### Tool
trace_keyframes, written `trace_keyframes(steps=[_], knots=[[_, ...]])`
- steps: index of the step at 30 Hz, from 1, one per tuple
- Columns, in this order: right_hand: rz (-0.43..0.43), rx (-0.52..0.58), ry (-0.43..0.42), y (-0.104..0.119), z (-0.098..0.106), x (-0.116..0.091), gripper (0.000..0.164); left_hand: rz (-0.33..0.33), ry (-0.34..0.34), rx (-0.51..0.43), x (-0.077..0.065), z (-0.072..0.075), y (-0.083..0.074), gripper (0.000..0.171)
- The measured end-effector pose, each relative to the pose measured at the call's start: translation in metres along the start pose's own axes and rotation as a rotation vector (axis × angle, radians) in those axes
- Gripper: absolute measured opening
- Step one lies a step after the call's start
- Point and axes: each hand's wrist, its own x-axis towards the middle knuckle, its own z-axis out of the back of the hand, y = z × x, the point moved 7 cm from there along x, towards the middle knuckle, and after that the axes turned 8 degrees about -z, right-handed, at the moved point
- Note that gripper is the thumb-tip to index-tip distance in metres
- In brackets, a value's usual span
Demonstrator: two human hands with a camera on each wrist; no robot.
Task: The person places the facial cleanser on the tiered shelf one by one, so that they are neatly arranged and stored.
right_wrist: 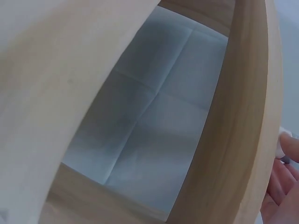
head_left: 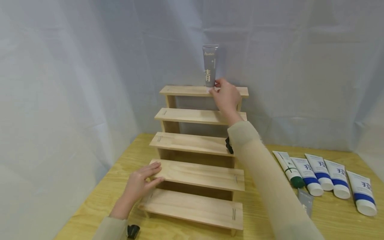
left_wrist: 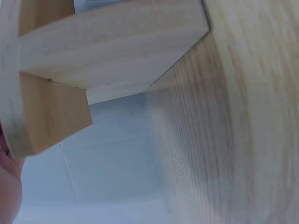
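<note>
On the top step of a wooden tiered display stand [head_left: 186, 115], a grey squeeze tube [head_left: 209, 63] with pale lettering stands upright, cap down. My right hand [head_left: 226, 96] pinches it low down, thumb and fingers around the white cap end. In the right wrist view, that hand [right_wrist: 285, 186] shows at the right edge behind a wooden board, with a bit of the white cap at the fingertips. My left hand [head_left: 141, 181] rests on the left end of the second step from the bottom, fingers extended. Only part of the left hand [left_wrist: 9, 186] appears in the left wrist view.
Right of the stand lie several white tubes with blue bands [head_left: 339, 180], a white tube with a green cap [head_left: 289, 170] and another grey tube [head_left: 306, 201], partly behind my right sleeve. Pale sheeting [head_left: 285, 66] hangs behind the wooden table [head_left: 258, 206].
</note>
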Motion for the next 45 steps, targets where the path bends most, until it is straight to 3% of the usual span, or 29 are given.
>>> trace_keyframes(steps=[14, 17, 22, 30, 45], knots=[[0.004, -0.077, -0.060, 0.001, 0.003, -0.003, 0.028, -0.018, -0.005, -0.014, 0.002, -0.002, -0.002, 0.053], [-0.004, -0.058, -0.025, -0.001, 0.006, -0.002, 0.035, -0.016, -0.003, -0.016, 0.003, -0.004, -0.002, 0.054], [-0.018, 0.079, 0.071, -0.008, 0.013, -0.001, 0.043, -0.007, 0.006, -0.020, 0.005, -0.006, -0.002, 0.053], [0.064, 0.236, 0.137, -0.012, 0.028, -0.009, 0.042, -0.005, 0.016, -0.018, 0.005, -0.006, -0.002, 0.051], [0.121, 0.208, 0.215, -0.040, 0.053, -0.047, 0.045, -0.014, 0.009, -0.018, 0.004, -0.004, -0.001, 0.051]])
